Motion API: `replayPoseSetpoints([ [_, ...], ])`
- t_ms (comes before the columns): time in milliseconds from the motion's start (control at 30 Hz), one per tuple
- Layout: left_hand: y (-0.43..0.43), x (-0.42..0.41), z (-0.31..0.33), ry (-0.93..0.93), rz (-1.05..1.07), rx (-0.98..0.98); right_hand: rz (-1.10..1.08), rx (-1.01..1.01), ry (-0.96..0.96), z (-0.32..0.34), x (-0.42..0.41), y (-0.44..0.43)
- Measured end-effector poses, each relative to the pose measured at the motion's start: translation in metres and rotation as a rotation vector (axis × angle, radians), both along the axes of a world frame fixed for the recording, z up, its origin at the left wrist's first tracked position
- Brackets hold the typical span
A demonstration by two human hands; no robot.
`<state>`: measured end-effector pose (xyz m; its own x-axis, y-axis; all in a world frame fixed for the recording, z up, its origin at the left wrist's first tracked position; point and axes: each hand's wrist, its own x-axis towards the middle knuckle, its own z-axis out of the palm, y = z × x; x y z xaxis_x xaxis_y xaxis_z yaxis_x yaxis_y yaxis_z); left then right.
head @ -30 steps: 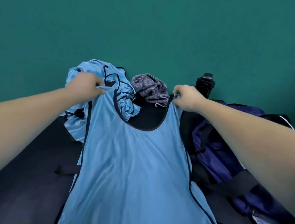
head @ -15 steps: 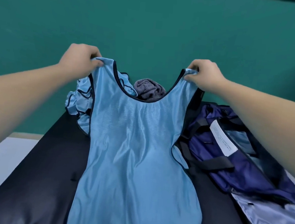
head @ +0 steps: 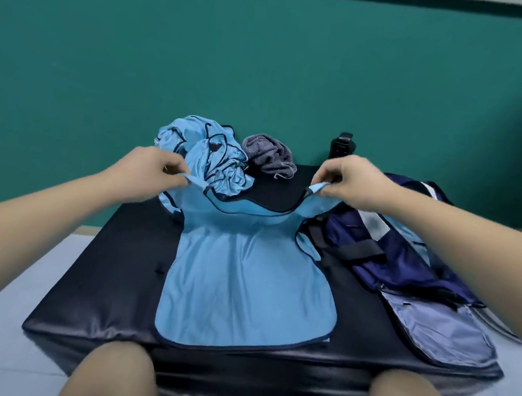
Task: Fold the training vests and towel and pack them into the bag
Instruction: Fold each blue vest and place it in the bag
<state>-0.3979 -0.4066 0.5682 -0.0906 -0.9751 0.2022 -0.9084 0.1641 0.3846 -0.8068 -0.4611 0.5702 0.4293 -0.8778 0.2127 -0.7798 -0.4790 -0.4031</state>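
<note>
A light blue training vest (head: 246, 278) with dark trim lies spread down the middle of a dark mat (head: 93, 293). My left hand (head: 148, 169) pinches its left shoulder strap and my right hand (head: 346, 177) pinches its right shoulder strap, both a little above the mat. Behind my left hand sits a crumpled heap of more light blue vests (head: 206, 155). A bunched grey striped towel (head: 269, 157) lies beside that heap. An open navy bag (head: 406, 258) lies along the right side of the mat, with its pale lining showing.
A black object (head: 341, 145) stands at the mat's far edge against the green wall. Pale floor tiles (head: 9, 286) surround the mat. My two knees (head: 111, 374) are at its near edge.
The vest was held up high by its shoulder straps; now my hands have come down and its body lies flat on the mat. The view has pulled back.
</note>
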Motion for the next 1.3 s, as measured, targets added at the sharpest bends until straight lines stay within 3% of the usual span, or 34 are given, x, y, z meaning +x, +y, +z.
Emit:
replayPoseSetpoints([
  [400,0.094,-0.004,-0.100,0.001,-0.105,0.217,0.153,0.193,0.171,-0.101,-0.010,0.098],
  [800,0.112,0.004,-0.159,-0.181,-0.242,0.376,0.213,0.172,0.457,-0.164,-0.026,0.132],
  [1067,0.111,0.007,-0.168,-0.052,-0.215,0.585,0.193,0.335,0.365,-0.173,-0.028,0.131],
  [1300,0.074,0.012,-0.165,0.007,-0.112,0.375,0.060,0.172,0.223,-0.181,-0.024,0.107],
])
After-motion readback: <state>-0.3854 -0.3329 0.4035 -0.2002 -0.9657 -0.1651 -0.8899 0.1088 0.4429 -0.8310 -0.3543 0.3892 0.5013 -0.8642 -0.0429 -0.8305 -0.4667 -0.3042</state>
